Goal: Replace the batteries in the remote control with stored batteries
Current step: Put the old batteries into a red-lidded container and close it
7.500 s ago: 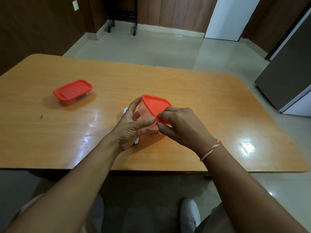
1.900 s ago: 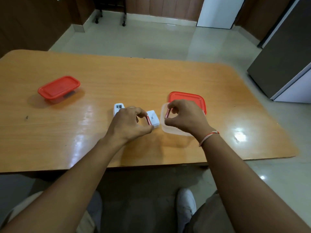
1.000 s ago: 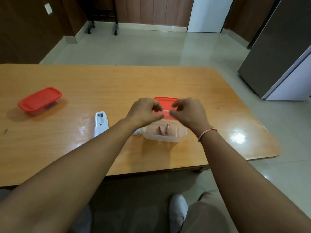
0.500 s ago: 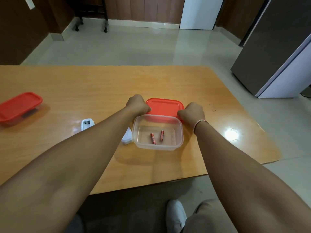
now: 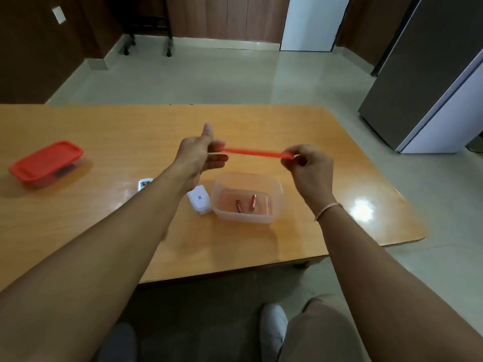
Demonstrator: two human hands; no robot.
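left hand point(image 5: 198, 155) holds one end of the red lid point(image 5: 253, 152), thumb up, fingers curled under the edge. right hand point(image 5: 309, 168) pinches the other end between thumb and fingers; thin band on that wrist. lid is held level in the air, seen edge-on, above the far side of the clear container point(image 5: 247, 198) and not touching it. container sits open on the tabletop point(image 5: 300, 126) with two red batteries point(image 5: 245, 203) lying loose on its floor, side by side, slightly apart. just left of it, touching or nearly touching the wall, lies a white battery cover point(image 5: 200, 199) with a small printed label facing up. further left, the white remote control point(image 5: 144, 183) lies flat, mostly hidden behind the left forearm, only its end showing. well apart at the left edge of the tabletop sits a second container point(image 5: 45, 163), red lid on, something dark inside, can't tell what. grey cabinet point(image 5: 423, 74) stands on the floor at right.
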